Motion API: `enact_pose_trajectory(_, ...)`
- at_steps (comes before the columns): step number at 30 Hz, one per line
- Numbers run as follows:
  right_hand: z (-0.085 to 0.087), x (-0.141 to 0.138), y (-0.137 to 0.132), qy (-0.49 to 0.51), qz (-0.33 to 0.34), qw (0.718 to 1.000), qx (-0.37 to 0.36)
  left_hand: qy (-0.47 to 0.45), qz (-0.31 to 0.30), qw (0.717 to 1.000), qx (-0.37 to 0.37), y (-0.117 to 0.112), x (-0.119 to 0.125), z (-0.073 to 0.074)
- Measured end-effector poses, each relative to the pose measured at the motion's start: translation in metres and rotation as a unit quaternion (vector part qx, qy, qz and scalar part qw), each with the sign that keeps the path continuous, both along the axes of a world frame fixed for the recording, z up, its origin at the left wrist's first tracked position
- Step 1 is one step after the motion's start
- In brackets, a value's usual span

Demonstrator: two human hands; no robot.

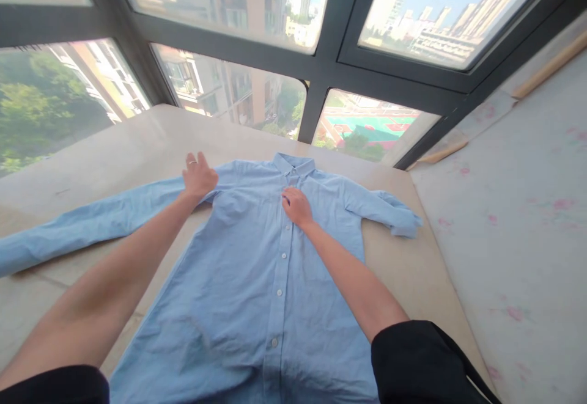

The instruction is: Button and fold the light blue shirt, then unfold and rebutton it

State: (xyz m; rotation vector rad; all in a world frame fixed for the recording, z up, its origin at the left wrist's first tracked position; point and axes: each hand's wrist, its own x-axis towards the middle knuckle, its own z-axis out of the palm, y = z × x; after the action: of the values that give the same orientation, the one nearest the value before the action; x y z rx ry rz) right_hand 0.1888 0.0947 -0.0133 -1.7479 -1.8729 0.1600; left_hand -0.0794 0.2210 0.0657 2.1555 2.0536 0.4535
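Observation:
A light blue button-up shirt (247, 269) lies face up and buttoned on a beige stone ledge (137, 141), collar toward the window. Its left sleeve stretches out flat to the left; its right sleeve is bunched and folded short. My left hand (198, 175), with a ring on one finger, rests flat and open on the shirt's left shoulder. My right hand (296, 205) presses on the button placket just below the collar, fingers curled down onto the cloth, holding nothing I can make out.
Large dark-framed windows (321, 68) rise right behind the ledge, showing buildings and a sports court far below. A pale floral-patterned sheet (518, 220) covers the surface on the right, with wooden slats near the window.

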Motion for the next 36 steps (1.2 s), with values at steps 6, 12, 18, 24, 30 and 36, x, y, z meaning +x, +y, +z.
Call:
enact_pose_trajectory(6,0.005,0.003,-0.015,0.031,0.023,0.999,0.018,0.03,-0.269,0.963,-0.005,-0.083,0.135,-0.023)
enact_pose_trajectory(12,0.018,0.06,-0.059,0.059,0.04,0.997,0.034,0.069,-0.239,0.967,-0.062,-0.124,0.156,-0.054)
enact_pose_trajectory(18,0.036,0.182,-0.137,0.04,-0.12,0.988,0.088,0.106,-0.258,0.96,-0.022,-0.124,0.141,-0.067)
enact_pose_trajectory(24,0.026,0.258,-0.198,-0.059,-0.296,0.953,-0.039,0.11,-0.251,0.961,-0.019,-0.125,0.145,-0.065)
enact_pose_trajectory(30,0.039,0.251,-0.209,-0.065,-0.264,0.961,-0.044,0.114,-0.249,0.962,-0.006,-0.126,0.144,-0.064)
enact_pose_trajectory(36,0.085,0.247,-0.202,-0.049,-0.232,0.971,-0.007,0.108,-0.25,0.962,0.011,-0.12,0.144,-0.069)
